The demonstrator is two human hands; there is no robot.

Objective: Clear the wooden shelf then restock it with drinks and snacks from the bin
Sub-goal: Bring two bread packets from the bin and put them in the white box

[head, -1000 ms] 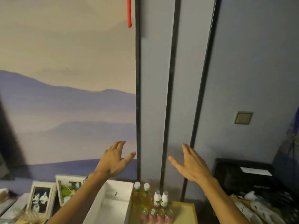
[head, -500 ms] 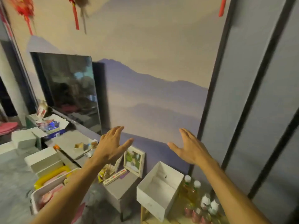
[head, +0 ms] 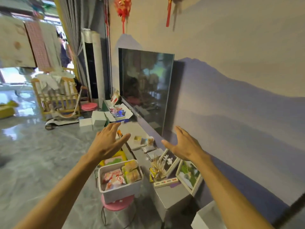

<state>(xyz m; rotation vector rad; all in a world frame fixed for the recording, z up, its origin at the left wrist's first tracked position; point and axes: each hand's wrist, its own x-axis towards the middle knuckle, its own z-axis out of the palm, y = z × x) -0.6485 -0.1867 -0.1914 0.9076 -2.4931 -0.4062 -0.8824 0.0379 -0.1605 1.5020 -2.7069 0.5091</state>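
A white bin full of snack packets stands on a pink stool on the floor, below my hands. My left hand is stretched out in the air above and behind the bin, fingers spread, holding nothing. My right hand is held out level with it, over the low grey cabinet, also spread and empty. The wooden shelf and the drink bottles are out of view; only a white box corner shows at the bottom right.
Framed photos, a pack of sticks and small packets lie on the cabinet. A dark TV screen leans on the wall behind. White boxes, a wooden crib and grey floor lie to the left.
The view has swung left, away from the shelf and bottles toward the cabinet, the TV and the snack bin. Both hands stay raised and spread, empty throughout.
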